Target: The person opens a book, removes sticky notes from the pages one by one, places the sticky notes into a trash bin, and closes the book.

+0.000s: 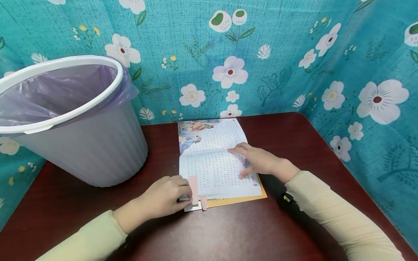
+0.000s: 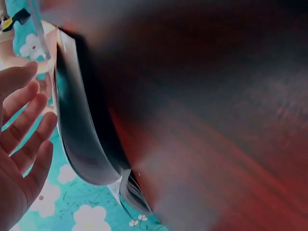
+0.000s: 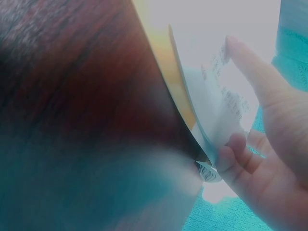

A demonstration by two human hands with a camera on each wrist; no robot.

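Note:
An open book (image 1: 212,170) lies on the table, with printed text on both pages and a coloured picture at its far left corner. Yellow paper shows under its near edge. My left hand (image 1: 171,194) is at the near left corner, its fingertips beside a pink strip (image 1: 193,185) on the page. Fingers are loosely bent and apart in the left wrist view, with nothing visible between them. A smaller pink piece (image 1: 204,203) lies at the near edge. My right hand (image 1: 258,159) rests on the right side of the page, thumb and fingers spread.
A grey bin (image 1: 107,145) with a white rim and a purple liner stands on the left of the dark red table (image 1: 228,235). Behind and to the right hangs a teal flowered cloth (image 1: 277,90).

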